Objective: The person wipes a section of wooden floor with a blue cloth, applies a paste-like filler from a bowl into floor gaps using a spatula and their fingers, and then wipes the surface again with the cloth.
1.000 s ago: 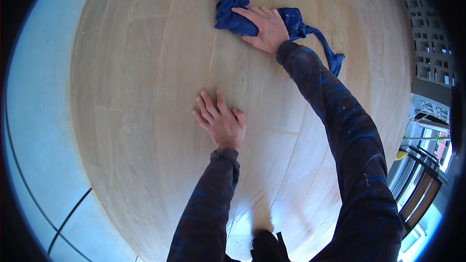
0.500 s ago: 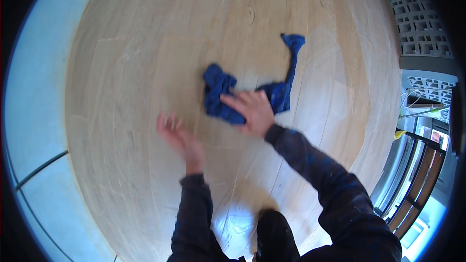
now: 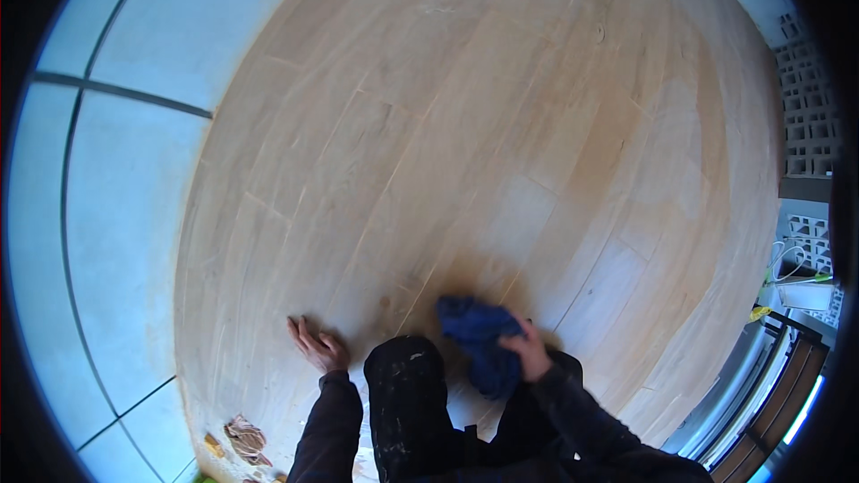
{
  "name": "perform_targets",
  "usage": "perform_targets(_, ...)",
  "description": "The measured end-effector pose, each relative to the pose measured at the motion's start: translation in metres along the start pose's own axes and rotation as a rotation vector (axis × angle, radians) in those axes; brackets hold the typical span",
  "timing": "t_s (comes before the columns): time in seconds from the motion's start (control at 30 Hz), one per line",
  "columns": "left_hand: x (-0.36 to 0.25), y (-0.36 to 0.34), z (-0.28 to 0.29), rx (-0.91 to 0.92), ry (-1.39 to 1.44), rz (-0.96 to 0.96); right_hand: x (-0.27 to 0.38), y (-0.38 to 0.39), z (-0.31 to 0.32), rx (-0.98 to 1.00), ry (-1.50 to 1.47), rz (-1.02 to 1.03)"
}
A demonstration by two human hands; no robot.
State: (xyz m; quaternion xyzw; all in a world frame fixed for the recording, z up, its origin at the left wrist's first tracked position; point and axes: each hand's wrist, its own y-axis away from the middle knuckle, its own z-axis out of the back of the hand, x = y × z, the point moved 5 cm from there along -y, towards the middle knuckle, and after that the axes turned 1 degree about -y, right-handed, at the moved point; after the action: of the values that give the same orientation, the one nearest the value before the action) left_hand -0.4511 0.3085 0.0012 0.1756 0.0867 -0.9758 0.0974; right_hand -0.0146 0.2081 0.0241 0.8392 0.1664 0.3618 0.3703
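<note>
A crumpled blue cloth (image 3: 483,340) is bunched up near my knees, with part of it hanging between my legs. My right hand (image 3: 530,351) is closed on its right side, somewhat blurred. On the left, my left hand (image 3: 319,346) rests on the wood-look floor (image 3: 429,188) with its fingers spread and nothing in them. My dark trouser knee (image 3: 404,367) lies between the two hands.
Pale blue-white tiles with dark joints (image 3: 134,179) border the floor on the left. At the lower left lie a crumpled brownish rag (image 3: 246,440) and a small yellow piece (image 3: 213,444). Perforated blocks (image 3: 810,112) and a dark-framed brown slatted piece (image 3: 787,398) stand at the right.
My right hand has drawn the cloth back toward my knees, and the cloth is now bunched together. My left hand has gone from raised in the air to resting on the floor. The view has shifted.
</note>
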Motion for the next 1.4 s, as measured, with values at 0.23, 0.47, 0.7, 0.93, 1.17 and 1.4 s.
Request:
perform_targets(0.23,0.008,0.008,0.004,-0.021,-0.11,0.074,0.084,-0.011,-0.043,-0.431,1.544,0.87)
perform_targets(0.47,-0.003,0.006,0.0,-0.005,-0.14,0.085,0.086,-0.098,-0.072,-0.554,1.602,1.035)
perform_targets(0.7,0.019,0.013,-0.007,0.019,-0.162,-0.025,0.297,-0.331,-0.12,-0.718,1.427,1.303)
perform_targets(0.93,0.027,0.02,-0.02,-0.047,-0.19,-0.079,0.447,-0.48,-0.217,-0.635,1.427,1.232)
perform_targets(1.17,0.013,0.014,-0.013,0.156,-0.095,0.02,0.295,-0.468,-0.37,0.115,1.503,1.33)
perform_targets(1.4,0.019,0.015,-0.012,0.14,-0.092,0.065,0.039,-0.361,-0.525,0.634,1.467,1.314)
